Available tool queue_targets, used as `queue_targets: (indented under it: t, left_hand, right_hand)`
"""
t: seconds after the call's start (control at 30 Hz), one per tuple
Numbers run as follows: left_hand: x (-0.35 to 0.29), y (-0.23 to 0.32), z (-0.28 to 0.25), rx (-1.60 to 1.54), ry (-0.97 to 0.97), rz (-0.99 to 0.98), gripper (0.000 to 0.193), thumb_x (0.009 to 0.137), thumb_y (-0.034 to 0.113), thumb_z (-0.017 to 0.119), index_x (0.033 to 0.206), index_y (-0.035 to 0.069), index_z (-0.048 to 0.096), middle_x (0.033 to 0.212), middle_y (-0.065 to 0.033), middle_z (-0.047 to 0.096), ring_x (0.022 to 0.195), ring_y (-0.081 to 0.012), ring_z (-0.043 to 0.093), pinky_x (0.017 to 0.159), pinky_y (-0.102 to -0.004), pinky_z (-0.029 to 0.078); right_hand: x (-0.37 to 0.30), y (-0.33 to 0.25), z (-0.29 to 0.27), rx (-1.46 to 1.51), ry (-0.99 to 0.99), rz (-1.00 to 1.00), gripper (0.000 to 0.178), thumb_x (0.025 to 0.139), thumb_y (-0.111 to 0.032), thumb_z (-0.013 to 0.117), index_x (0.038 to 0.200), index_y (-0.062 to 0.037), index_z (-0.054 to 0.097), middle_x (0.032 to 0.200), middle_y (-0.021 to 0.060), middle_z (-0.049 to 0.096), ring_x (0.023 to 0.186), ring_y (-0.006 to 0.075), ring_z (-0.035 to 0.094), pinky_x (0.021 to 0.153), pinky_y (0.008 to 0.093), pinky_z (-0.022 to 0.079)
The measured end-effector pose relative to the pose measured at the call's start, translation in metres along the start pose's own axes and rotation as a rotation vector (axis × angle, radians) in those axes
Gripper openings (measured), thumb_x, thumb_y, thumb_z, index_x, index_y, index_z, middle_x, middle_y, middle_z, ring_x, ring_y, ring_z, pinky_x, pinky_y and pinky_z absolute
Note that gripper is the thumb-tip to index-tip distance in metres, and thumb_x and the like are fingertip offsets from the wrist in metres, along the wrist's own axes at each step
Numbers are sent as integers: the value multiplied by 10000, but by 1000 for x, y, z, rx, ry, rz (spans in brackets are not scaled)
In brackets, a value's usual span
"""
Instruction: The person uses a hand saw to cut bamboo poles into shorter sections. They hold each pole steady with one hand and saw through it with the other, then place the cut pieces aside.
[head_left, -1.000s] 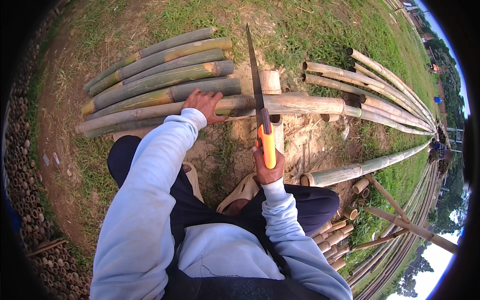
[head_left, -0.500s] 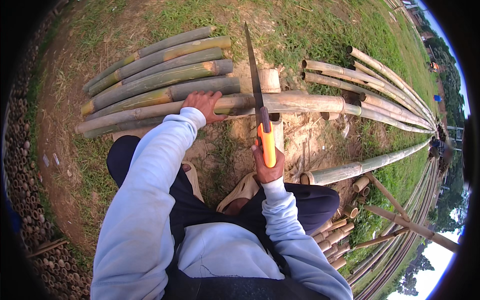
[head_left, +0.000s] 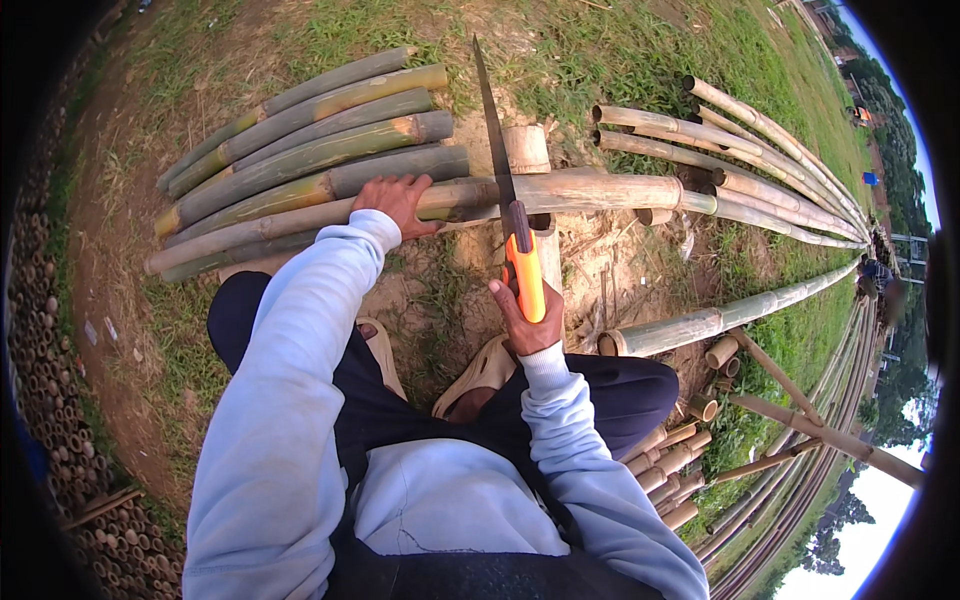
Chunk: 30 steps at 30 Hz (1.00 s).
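Observation:
My left hand (head_left: 393,207) is closed over a long bamboo pole (head_left: 600,192) lying crosswise in front of me. In my right hand (head_left: 530,325) is a handsaw with an orange handle (head_left: 526,270), its thumb along the grip's left side. The saw's long dark blade (head_left: 494,120) points away from me and crosses the pole just right of my left hand. How deep the blade sits in the bamboo I cannot tell. Short bamboo pieces (head_left: 528,150) show beyond and beneath the pole.
Cut green bamboo lengths (head_left: 330,145) lie side by side at the left. Long poles (head_left: 740,150) stretch away to the right, with another pole (head_left: 720,322) nearer me. Short offcuts (head_left: 665,465) lie by my right knee. Stacked bamboo (head_left: 60,400) lines the far left.
The whole view has shifted slightly, moving the scene up and left. The saw remains across the pole, with its handle a little higher in view. My left hand keeps its hold on the pole.

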<state>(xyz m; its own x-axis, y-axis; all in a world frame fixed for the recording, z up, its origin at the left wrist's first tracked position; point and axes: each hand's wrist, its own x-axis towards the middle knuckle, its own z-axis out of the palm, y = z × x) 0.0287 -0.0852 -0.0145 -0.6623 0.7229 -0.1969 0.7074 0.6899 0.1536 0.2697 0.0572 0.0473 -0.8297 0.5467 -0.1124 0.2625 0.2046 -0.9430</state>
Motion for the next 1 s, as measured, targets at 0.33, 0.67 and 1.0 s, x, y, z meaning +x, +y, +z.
queue_targets:
  t: [0.33, 0.67, 1.0]
  left_hand:
    - [0, -2, 2, -6, 8, 8, 739, 793, 652, 746, 1318, 170, 554, 1272, -107, 677, 1153, -322, 661, 1015, -458, 502]
    - [1, -2, 2, -13, -3, -5, 753, 788, 662, 746, 1320, 163, 557, 1251, -118, 683, 1146, -326, 663, 1019, -466, 499]
    - [0, 0, -1, -14, -5, -20, 792, 784, 667, 733, 1362, 154, 561, 1301, -122, 672, 1198, -325, 642, 1076, -474, 461]
  right_hand:
    - [1, 0, 0, -15, 4, -1, 279, 903, -165, 829, 960, 47, 657, 673, 34, 610, 634, 96, 536, 612, 290, 478]
    - [1, 4, 0, 2, 9, -5, 269, 905, -166, 822, 946, 40, 656, 661, 14, 569, 623, 91, 507, 597, 285, 461]
    - [1, 0, 3, 51, 30, 9, 265, 905, -70, 772, 738, -33, 569, 666, -29, 517, 612, 63, 450, 578, 255, 400]
